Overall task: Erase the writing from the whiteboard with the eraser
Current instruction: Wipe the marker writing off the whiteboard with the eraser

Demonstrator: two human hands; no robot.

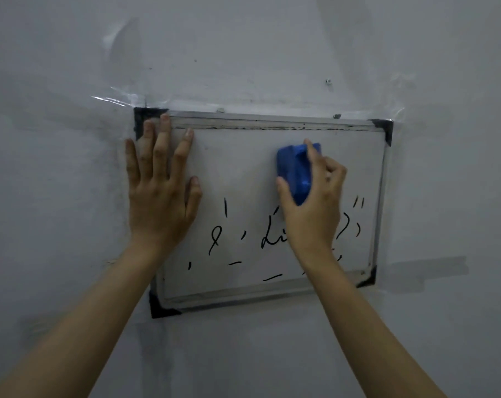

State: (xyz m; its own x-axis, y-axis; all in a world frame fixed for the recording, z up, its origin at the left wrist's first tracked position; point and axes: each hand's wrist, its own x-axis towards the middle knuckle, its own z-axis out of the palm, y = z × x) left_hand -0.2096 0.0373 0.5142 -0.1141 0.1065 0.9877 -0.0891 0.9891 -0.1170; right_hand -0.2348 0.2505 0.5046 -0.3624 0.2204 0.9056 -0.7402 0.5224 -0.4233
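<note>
**Lower half still to wipe**

My right hand [312, 196] grips the blue eraser [296, 170], pressed flat on the whiteboard [243, 165] at upper centre-right. I'd sweep down in overlapping passes across the remaining writing [268, 239]. My left hand [160, 185] lies open, fingers spread, bracing the board's upper-left corner against the wall [272, 53].

Right hand [312, 202] hides part of the writing [268, 237].
</note>
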